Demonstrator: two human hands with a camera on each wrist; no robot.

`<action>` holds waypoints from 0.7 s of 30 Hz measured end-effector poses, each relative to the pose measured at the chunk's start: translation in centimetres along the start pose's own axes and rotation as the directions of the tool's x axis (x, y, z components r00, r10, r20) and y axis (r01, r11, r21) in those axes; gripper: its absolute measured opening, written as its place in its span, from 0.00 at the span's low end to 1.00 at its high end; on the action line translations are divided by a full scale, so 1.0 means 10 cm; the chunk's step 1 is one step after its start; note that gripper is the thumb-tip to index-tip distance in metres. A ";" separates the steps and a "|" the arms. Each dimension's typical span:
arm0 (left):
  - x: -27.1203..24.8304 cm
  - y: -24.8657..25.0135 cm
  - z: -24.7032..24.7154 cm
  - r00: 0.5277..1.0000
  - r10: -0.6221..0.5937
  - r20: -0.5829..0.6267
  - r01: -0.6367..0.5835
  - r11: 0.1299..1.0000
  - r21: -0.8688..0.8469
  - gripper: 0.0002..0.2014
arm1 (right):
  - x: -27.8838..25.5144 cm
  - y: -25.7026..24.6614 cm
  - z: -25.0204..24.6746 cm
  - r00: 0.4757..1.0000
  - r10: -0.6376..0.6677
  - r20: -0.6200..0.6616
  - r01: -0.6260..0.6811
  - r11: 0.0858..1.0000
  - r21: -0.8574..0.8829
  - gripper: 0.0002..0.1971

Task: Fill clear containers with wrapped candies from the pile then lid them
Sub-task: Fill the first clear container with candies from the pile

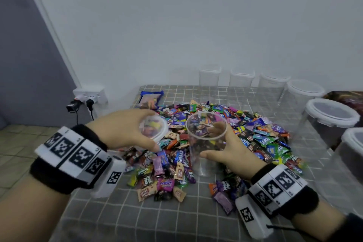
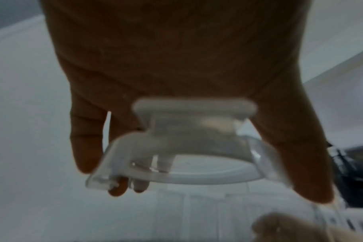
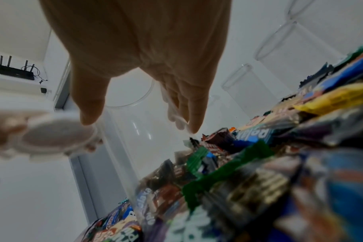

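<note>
L grip: fingers + thumb curled round lid, held above pile's left edge, just left of jar.
R grip: wrapped round jar, thumb in front, fingers behind, seen thru wall.
Jar: clear, upright, open top, base on pile; looks empty inside.
Pile: wrapped candies, mixed colours, mid table, grey check cloth.
Other jars: lidded, along far + right edge.
Bag: far left of pile.

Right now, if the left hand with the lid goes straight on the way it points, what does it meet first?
Probably the open container that the right hand holds: the left hand and its lid point toward its rim. Depth is unclear.
</note>
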State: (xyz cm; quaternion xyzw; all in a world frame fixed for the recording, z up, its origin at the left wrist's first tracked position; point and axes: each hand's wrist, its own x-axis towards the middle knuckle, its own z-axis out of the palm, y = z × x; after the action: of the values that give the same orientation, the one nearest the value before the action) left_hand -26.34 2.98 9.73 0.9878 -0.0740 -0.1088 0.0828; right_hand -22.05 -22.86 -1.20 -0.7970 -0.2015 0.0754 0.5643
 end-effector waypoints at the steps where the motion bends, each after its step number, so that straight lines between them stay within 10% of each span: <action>1: -0.06 -0.11 0.07 0.998 -0.051 0.049 0.049 0.998 0.029 0.66 | 0.00 0.00 0.00 1.000 0.002 0.000 -0.002 1.000 0.001 0.33; 8: -0.24 -0.68 0.63 0.904 -0.344 0.254 0.299 0.933 0.199 0.49 | -0.02 0.00 -0.01 1.000 0.029 -0.012 -0.030 0.998 -0.057 0.37; 16: -0.21 -0.73 0.99 0.896 -0.339 0.288 0.270 0.929 0.254 0.54 | -0.10 -0.10 -0.09 1.000 0.026 -0.015 -0.029 0.973 -0.227 0.40; 21: -0.22 -0.63 0.86 0.960 -0.196 0.201 0.151 0.964 0.217 0.64 | -0.23 -0.27 -0.33 0.988 0.147 0.049 -0.056 0.633 -0.772 0.23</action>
State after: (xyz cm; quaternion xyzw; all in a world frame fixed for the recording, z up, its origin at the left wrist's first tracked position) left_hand -29.65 8.24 0.74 0.9755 -0.0060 -0.2169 -0.0354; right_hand -23.63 -25.92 2.28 -0.9659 -0.1994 0.0571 0.1552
